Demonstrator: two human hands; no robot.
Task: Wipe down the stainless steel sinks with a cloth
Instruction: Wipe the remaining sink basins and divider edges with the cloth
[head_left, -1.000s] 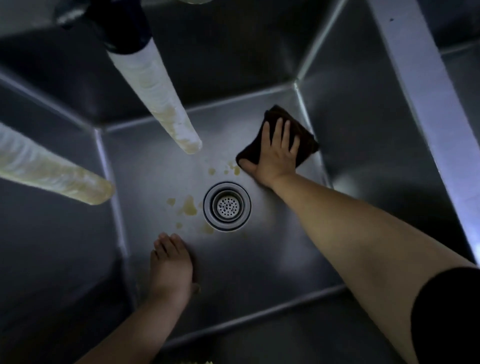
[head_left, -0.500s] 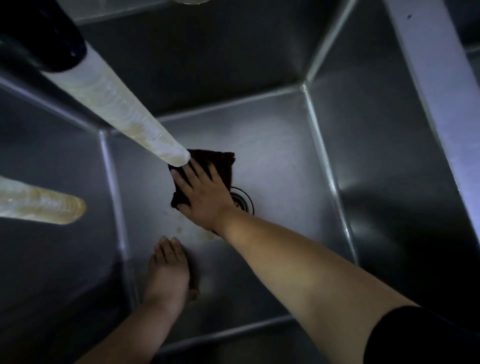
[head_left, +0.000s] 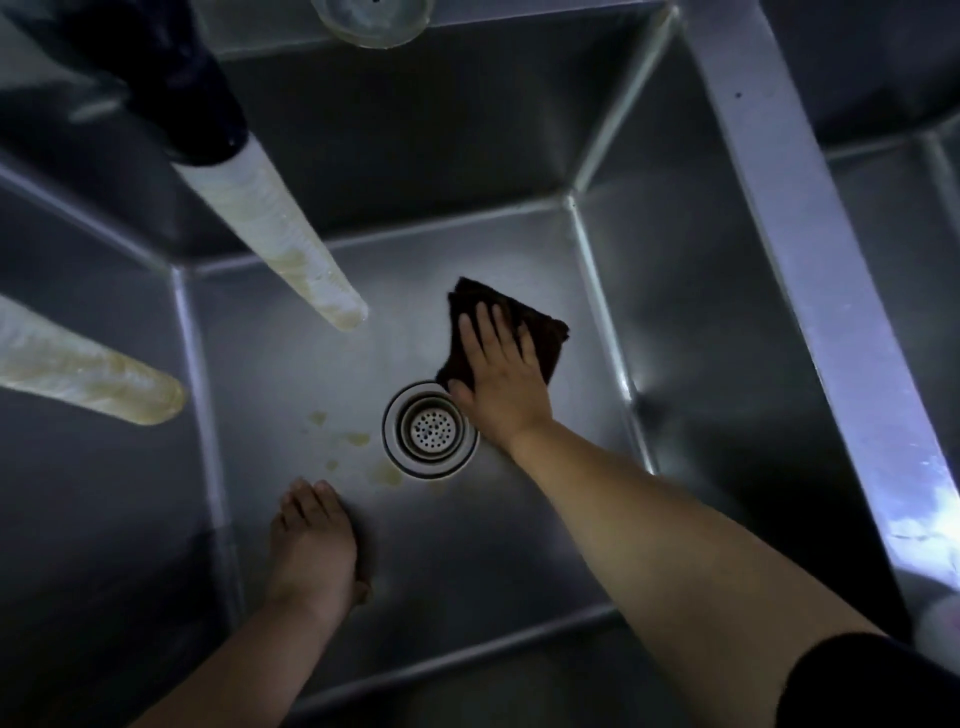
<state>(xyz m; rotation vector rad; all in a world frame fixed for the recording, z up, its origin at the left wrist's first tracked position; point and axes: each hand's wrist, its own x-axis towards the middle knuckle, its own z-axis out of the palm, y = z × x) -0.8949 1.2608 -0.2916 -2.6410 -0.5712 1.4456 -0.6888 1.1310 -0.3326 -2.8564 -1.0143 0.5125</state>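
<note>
A deep stainless steel sink fills the view, with a round drain strainer in the middle of its floor. My right hand presses a dark brown folded cloth flat on the sink floor, just right of and behind the drain, fingers straight. My left hand rests flat on the sink floor near the front left, holding nothing. Yellowish stains lie on the floor left of the drain.
Two pale, stained hose ends hang over the sink: one from a dark fitting at the upper left, another from the left edge. A steel divider on the right separates a second basin.
My right hand has swept the cloth from left of the drain back to its right rear side, uncovering the drain. Some stains behind the drain are gone. The left hand has stayed put.
</note>
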